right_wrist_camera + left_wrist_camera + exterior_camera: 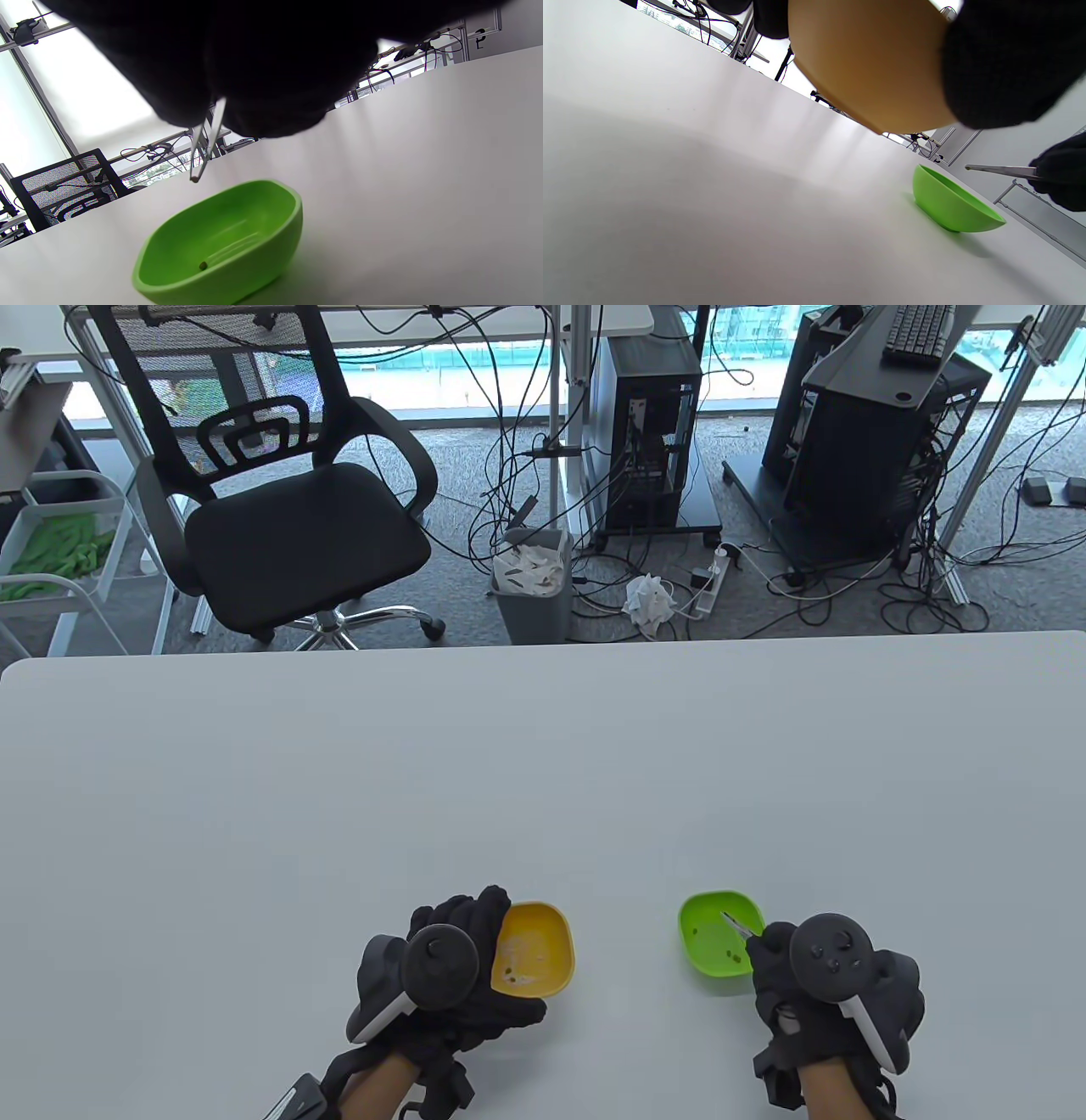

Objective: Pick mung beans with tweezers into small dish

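Observation:
My left hand (496, 965) grips the yellow dish (536, 952) at its left rim. In the left wrist view the yellow dish (869, 63) is tilted and held off the table by my gloved fingers (1005, 63). My right hand (764, 946) pinches metal tweezers (738, 925) with their tips over the green dish (717, 976). In the right wrist view the tweezers (208, 140) are closed, with a small brown bean (194, 179) at the tip above the green dish (271, 254). One bean (203, 265) lies inside it.
The white table (543, 780) stretches far ahead of both dishes. Beyond its far edge are an office chair (288, 517), a bin (530, 585) and cables on the floor.

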Action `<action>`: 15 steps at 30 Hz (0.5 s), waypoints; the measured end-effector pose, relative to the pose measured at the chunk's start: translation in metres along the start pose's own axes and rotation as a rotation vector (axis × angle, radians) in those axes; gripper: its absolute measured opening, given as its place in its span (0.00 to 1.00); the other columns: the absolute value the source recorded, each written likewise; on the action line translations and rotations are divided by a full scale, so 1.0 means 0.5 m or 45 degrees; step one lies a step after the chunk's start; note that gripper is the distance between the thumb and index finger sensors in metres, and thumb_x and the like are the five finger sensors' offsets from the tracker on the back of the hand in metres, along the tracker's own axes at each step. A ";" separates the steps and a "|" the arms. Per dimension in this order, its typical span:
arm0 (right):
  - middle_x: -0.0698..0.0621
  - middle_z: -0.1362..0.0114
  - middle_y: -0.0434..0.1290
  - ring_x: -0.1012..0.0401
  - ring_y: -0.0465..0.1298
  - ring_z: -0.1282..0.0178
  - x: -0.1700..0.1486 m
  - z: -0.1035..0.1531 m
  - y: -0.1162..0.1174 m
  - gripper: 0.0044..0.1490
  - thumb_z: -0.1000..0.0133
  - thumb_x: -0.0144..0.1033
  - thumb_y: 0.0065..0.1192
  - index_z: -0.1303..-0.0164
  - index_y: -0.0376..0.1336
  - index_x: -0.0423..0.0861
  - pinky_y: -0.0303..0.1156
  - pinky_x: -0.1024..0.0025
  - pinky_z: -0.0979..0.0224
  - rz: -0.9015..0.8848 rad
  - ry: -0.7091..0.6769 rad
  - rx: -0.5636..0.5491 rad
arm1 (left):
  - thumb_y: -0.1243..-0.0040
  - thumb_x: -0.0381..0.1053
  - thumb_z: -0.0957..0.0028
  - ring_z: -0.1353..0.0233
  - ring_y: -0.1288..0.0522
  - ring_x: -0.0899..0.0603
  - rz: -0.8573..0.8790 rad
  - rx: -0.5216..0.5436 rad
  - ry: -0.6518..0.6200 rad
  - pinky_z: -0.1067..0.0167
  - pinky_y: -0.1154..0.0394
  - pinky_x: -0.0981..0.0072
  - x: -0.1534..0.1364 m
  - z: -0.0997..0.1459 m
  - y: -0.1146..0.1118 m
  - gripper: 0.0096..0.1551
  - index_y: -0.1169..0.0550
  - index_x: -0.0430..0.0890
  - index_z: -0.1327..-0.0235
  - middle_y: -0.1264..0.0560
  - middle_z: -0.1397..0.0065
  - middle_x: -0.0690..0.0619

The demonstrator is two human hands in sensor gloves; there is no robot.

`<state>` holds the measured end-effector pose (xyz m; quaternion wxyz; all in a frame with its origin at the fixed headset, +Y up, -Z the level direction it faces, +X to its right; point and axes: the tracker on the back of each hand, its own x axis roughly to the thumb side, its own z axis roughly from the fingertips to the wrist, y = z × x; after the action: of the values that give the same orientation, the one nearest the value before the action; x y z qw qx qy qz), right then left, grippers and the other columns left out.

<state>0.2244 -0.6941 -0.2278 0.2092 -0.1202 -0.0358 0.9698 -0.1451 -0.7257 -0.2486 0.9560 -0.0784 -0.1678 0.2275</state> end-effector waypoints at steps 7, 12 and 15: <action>0.41 0.59 0.83 0.62 0.80 0.74 0.000 0.001 -0.001 0.21 0.47 0.39 0.73 0.55 0.79 0.37 0.80 0.74 0.73 0.001 0.004 0.008 | 0.24 0.77 0.67 0.15 0.47 0.30 0.005 0.000 0.003 0.24 0.58 0.27 -0.001 0.000 0.001 0.78 0.51 0.42 0.16 0.42 0.17 0.43; 0.41 0.59 0.83 0.62 0.80 0.74 -0.002 0.001 0.000 0.21 0.47 0.39 0.73 0.55 0.79 0.37 0.80 0.74 0.73 -0.005 0.005 0.012 | 0.24 0.77 0.67 0.15 0.47 0.30 0.004 -0.001 0.001 0.24 0.57 0.27 -0.001 0.000 0.000 0.78 0.51 0.42 0.16 0.42 0.17 0.44; 0.41 0.59 0.82 0.62 0.80 0.74 0.002 0.004 -0.001 0.22 0.47 0.39 0.73 0.55 0.79 0.36 0.80 0.74 0.73 -0.023 -0.012 0.008 | 0.24 0.77 0.67 0.15 0.47 0.30 0.005 0.001 -0.002 0.24 0.58 0.27 -0.001 0.000 0.000 0.78 0.51 0.42 0.16 0.42 0.17 0.44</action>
<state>0.2234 -0.6931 -0.2262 0.2182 -0.1144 -0.0347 0.9685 -0.1453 -0.7260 -0.2487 0.9554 -0.0782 -0.1681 0.2296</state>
